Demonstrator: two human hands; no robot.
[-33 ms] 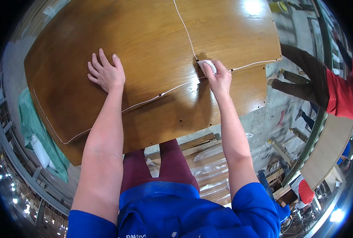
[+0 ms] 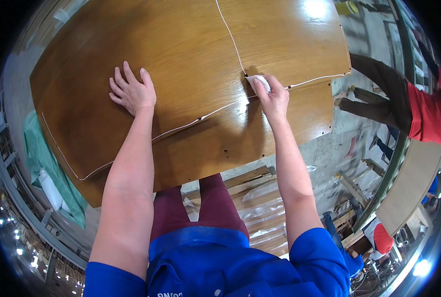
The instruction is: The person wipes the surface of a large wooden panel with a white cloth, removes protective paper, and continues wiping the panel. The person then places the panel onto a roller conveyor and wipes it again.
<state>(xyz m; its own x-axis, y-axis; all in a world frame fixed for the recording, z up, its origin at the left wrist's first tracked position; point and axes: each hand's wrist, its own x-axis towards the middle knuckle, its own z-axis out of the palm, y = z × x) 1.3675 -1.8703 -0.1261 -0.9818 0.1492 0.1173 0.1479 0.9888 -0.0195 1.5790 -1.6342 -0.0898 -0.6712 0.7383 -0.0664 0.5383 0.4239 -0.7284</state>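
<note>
A large glossy brown wooden panel (image 2: 181, 54) lies before me, on top of another brown panel (image 2: 250, 138) whose near edge has small dark holes. My left hand (image 2: 133, 91) rests flat on the upper panel with fingers spread. Near the panel's front edge, my right hand (image 2: 275, 96) pinches a small white wad, apparently a folded cloth (image 2: 258, 83), pressed against the surface. A thin white cord (image 2: 230, 34) runs down to a dark hole beside the cloth. Another length of white cord (image 2: 181, 126) follows the upper panel's front edge and passes under my right hand.
Green sheeting (image 2: 37, 153) hangs at the left beside a metal rail. Wooden slats (image 2: 265, 218) lie under the panels near my legs. At the right a person in a red top (image 2: 428, 116) stands close; farther down are a pale curved board (image 2: 413, 183) and another worker.
</note>
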